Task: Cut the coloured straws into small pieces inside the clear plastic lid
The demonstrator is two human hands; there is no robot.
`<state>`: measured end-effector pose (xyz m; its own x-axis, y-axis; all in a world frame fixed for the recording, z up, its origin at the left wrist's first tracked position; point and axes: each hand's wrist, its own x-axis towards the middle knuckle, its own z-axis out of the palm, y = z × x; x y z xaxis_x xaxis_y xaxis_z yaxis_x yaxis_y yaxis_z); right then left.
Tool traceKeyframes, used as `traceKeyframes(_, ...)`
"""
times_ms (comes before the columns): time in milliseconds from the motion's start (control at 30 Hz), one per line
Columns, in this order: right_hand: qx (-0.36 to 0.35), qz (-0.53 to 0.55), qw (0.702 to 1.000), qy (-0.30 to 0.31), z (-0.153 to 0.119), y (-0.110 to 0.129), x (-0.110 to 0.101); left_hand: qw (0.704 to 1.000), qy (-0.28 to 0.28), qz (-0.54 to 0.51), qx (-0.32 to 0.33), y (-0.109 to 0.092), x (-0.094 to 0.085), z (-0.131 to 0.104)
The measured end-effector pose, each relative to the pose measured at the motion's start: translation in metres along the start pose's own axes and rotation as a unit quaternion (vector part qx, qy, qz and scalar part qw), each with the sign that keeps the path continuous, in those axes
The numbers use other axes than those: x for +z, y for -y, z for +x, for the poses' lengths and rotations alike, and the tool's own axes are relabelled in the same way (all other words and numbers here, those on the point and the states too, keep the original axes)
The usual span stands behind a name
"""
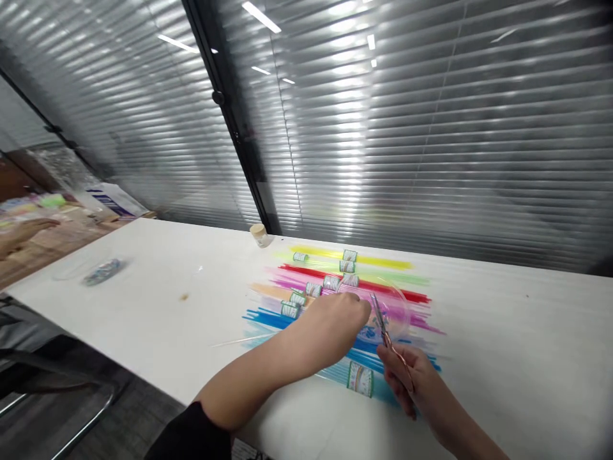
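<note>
Scissors [385, 336] with copper-coloured handles are gripped by the right hand [412, 374] at the near right side of the clear dish [407, 314], blades reaching over it. The left hand [340, 322] is curled above the dish's left part; whether it pinches something, I cannot tell. Coloured sticks [416, 296] with paper bands [360, 379] lie under and around the dish. Beyond it, toward the left, stands a small jar [259, 235]

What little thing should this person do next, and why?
Perhaps the right hand should angle the scissors slightly away from the left hand before any cut: in this view they point upward close beside it, and whatever it might hold is hidden.
</note>
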<state>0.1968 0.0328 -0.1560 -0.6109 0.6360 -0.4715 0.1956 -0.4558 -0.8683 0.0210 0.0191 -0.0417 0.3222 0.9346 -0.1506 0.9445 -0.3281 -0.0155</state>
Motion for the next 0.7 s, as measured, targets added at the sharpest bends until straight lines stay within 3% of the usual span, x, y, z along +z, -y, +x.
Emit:
traceKeyframes(333,0.022,-0.023,0.999,0.002,0.0046,-0.0077,0.0011,1.0,0.0,-0.011,0.005,-0.002,-0.0093,-0.0011)
traceKeyframes(700,0.014,0.018,1.0,-0.007,-0.0033,0.0001,0.0012,1.0,0.006,-0.022,0.013,-0.0014,-0.0069,-0.0015)
